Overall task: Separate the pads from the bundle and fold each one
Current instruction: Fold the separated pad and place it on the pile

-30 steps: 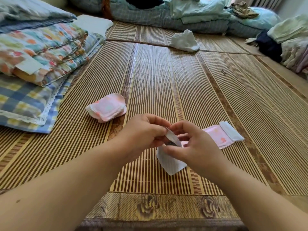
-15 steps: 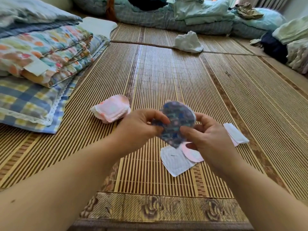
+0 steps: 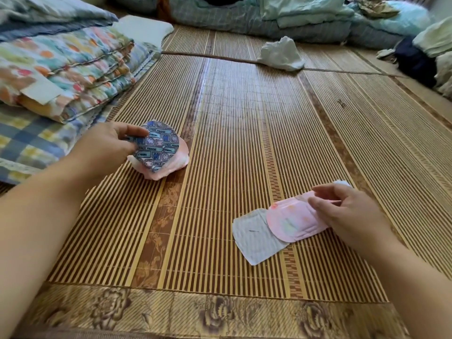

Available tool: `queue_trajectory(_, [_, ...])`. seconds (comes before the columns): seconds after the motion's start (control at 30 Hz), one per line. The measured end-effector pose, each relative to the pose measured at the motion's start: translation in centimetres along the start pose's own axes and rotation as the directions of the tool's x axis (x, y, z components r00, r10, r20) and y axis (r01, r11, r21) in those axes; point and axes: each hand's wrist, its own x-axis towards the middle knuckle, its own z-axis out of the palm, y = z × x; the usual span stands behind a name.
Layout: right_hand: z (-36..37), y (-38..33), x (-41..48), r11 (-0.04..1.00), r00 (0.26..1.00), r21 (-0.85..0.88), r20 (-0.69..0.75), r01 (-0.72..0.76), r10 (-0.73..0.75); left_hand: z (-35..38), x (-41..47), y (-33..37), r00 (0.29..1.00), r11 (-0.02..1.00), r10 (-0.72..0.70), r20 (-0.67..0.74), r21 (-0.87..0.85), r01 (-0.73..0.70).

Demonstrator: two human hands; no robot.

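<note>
On the bamboo mat (image 3: 232, 143), beside folded quilts (image 3: 61, 64), our left hand (image 3: 105, 145) kept its grip pinched on the blue printed patch (image 3: 159, 146) right above the pink pile (image 3: 182, 156), seemingly to stack it. Our right hand (image 3: 347, 214) pinched the pink pad (image 3: 291, 221), which lay partly over the white sheet (image 3: 252, 238), ready for lifting.

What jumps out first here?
The left hand holds a blue patterned patch at a pink bundle, left of centre on the bamboo mat. The right hand pinches a pink oval pad overlapping a white sheet, lower right. Folded quilts are stacked far left.
</note>
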Motion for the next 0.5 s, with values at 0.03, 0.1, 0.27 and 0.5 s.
queue_trajectory(0.03, [0.0,0.1,0.1,1.0,1.0,-0.006,0.005,0.001,-0.001,0.2,0.1,0.0,1.0,1.0,0.002,-0.009,0.004,-0.002])
queue_trajectory(0.1, [0.1,0.1,0.2,1.0,1.0,-0.011,0.013,-0.005,0.005,0.5,0.4,-0.1,0.999,0.999,-0.014,-0.03,0.037,0.016])
queue_trajectory(0.27, [0.2,0.3,0.8,0.999,1.0,0.038,0.02,-0.01,0.009,0.5,1.0,-0.2,0.997,0.988,-0.075,0.03,-0.131,0.078])
queue_trajectory(0.5, [0.6,0.4,1.1,0.999,1.0,0.042,0.025,0.016,-0.017,1.6,0.4,-0.7,1.0,0.963,0.009,-0.023,0.271,-0.002])
